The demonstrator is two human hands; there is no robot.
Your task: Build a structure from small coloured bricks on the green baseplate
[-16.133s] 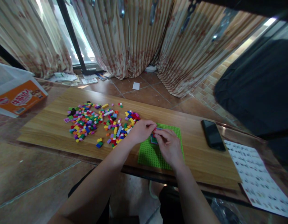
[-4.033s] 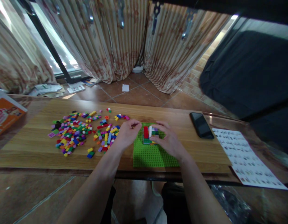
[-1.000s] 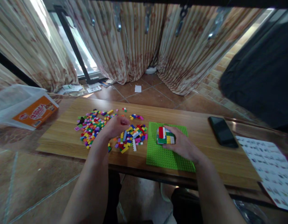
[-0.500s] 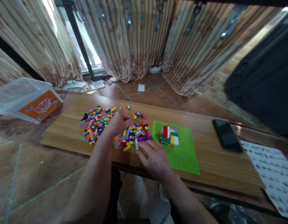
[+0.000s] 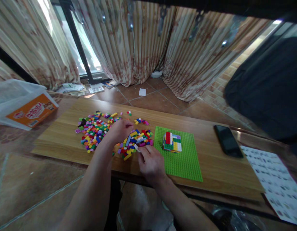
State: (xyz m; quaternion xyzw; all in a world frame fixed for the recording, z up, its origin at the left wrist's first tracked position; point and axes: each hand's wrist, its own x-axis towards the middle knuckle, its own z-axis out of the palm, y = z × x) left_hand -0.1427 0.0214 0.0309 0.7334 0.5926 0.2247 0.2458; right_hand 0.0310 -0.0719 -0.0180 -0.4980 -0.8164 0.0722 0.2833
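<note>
My left hand (image 5: 121,130) hovers over the inner edge of the big heap of toy bricks (image 5: 95,130), its fingers curled together; whatever they may hold is hidden. Between the fingers of my right hand (image 5: 152,163) is a white brick (image 5: 136,148), at the near side of a smaller pile of bricks (image 5: 140,137). Right of that hand lies a green baseplate (image 5: 184,165). On it stands a small block-shaped brick build (image 5: 172,144) in white, green, yellow and lilac, with a red brick (image 5: 168,137) on top.
A black phone (image 5: 228,141) and a printed sheet (image 5: 273,179) lie at the right of the wooden board (image 5: 210,173). A clear plastic tub (image 5: 20,106) with an orange label stands at the left. A few stray bricks (image 5: 141,121) lie beyond the piles.
The view has shifted slightly. My right hand has moved a little left with the white brick, which is now turned to a different angle. My left hand stays curled over the bricks.
</note>
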